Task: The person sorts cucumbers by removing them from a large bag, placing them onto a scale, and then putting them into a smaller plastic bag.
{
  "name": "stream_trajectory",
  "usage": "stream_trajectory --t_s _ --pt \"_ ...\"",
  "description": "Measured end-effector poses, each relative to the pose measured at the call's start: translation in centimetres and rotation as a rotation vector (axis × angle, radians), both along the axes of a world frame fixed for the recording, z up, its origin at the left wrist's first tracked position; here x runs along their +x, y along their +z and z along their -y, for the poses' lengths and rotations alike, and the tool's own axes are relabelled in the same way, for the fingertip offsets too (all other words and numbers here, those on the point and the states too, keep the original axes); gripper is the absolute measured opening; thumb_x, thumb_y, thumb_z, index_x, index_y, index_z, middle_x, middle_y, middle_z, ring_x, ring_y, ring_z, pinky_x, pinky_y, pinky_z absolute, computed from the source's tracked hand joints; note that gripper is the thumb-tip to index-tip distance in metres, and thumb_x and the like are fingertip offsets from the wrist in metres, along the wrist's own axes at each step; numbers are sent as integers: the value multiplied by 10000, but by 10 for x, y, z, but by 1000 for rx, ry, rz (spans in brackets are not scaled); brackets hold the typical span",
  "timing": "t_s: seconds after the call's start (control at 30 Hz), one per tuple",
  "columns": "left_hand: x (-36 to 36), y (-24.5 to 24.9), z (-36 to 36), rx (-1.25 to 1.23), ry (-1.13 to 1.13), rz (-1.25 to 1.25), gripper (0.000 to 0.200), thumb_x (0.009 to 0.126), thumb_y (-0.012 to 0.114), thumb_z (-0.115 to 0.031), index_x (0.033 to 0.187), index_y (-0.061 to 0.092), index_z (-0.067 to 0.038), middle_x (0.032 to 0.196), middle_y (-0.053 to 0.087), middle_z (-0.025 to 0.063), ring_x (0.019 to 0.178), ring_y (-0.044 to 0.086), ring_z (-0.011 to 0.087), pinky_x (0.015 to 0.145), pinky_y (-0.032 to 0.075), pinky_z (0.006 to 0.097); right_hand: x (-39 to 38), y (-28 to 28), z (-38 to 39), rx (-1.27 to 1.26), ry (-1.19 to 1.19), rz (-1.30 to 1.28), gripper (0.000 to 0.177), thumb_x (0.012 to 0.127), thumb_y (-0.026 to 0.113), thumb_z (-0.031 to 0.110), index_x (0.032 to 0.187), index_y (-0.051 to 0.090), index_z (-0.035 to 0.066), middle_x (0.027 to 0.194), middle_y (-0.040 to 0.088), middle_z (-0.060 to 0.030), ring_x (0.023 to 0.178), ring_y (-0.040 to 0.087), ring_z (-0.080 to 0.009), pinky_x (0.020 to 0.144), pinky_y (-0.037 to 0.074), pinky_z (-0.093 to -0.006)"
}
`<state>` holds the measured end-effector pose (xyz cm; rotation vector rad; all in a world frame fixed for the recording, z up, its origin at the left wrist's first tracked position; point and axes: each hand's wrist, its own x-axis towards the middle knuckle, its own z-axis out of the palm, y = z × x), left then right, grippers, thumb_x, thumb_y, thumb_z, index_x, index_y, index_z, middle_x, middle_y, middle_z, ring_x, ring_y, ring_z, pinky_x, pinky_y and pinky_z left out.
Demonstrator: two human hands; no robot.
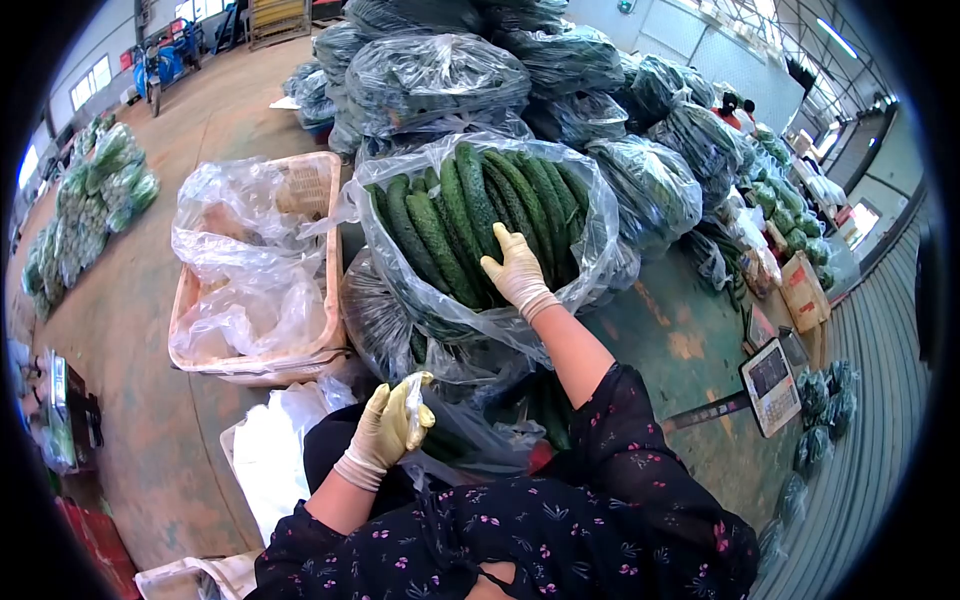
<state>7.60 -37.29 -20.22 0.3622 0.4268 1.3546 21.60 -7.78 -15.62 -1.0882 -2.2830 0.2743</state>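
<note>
Many dark green cucumbers lie side by side in an opened clear plastic bag in front of me. My right hand, in a pale glove, is over the bag's near right side, fingertips at the cucumbers, fingers apart; nothing shows in its grip. My left hand, also gloved, is raised lower down, left of the bag. Its fingers are closed on a small piece of clear plastic. More bagged produce sits beneath the opened bag.
An orange crate with loose clear bags stands at left. Full bags are stacked behind. A scale display is at right, white bags at lower left. Leafy bundles lie far left. People are at the upper right.
</note>
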Motion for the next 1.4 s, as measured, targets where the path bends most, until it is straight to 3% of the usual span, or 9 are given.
stream_trajectory --t_s 0.2,0.3,0.43,0.53,0.77,0.87,1.07,1.13,1.4 --pt "1 4 -4 7 6 -14 868 786 581 -628 1322 333 7 782 632 173 461 540 176 426 435 212 20 11 -17 -37 -38 144 493 804 627 318 1203 520 49 1067 585 -193 982 579 -362 846 468 -428" --pt "1 2 -2 5 15 -14 863 790 576 -627 1324 333 6 781 633 172 459 539 177 425 433 213 40 19 -24 -37 -164 -246 396 771 676 260 1118 589 89 969 608 -167 922 594 -325 799 469 -432" --pt "1 3 -1 10 13 -3 851 798 573 -617 1323 333 8 782 635 173 454 539 186 422 431 216 68 29 -42 149 -510 9 609 692 746 296 1203 497 78 1068 570 -183 1000 571 -336 863 472 -415" --pt "-5 -6 -2 52 -30 38 793 831 539 -604 1334 325 -30 820 631 191 525 585 190 454 456 239 78 59 -39 -135 -492 406 783 633 799 363 1241 411 60 1171 540 -187 1111 534 -330 906 462 -424" --pt "-3 -4 1 20 5 45 841 796 587 -603 1322 335 4 793 634 192 467 554 203 423 447 228 77 64 -34 -375 -523 561 1005 625 805 406 1386 265 31 1244 531 -219 1111 565 -325 949 447 -385" --pt "-3 -6 -2 19 -11 29 839 797 582 -608 1325 335 -6 805 634 195 468 554 201 429 447 224 84 60 -39 -457 -518 446 1139 624 816 405 1449 135 14 1312 495 -213 1177 525 -314 990 419 -383" --pt "0 -6 -4 31 -28 11 787 817 552 -613 1317 345 -41 805 632 177 500 572 169 431 425 228 75 42 -35 -812 -298 -403 787 672 823 283 1303 446 1 1224 547 -204 1115 544 -295 920 448 -412" --pt "0 -7 -5 57 -33 25 762 834 539 -598 1314 348 -38 812 633 185 503 579 175 431 433 228 65 49 -30 -834 -174 -515 476 732 786 240 1097 568 27 874 598 -28 583 462 -110 492 379 -271" --pt "-2 -8 -5 32 -7 15 804 824 543 -607 1332 338 -19 800 633 173 478 557 188 432 448 235 76 21 4 -1354 371 -1181 184 869 618 107 1031 572 33 907 620 -71 699 598 -134 608 521 -304"
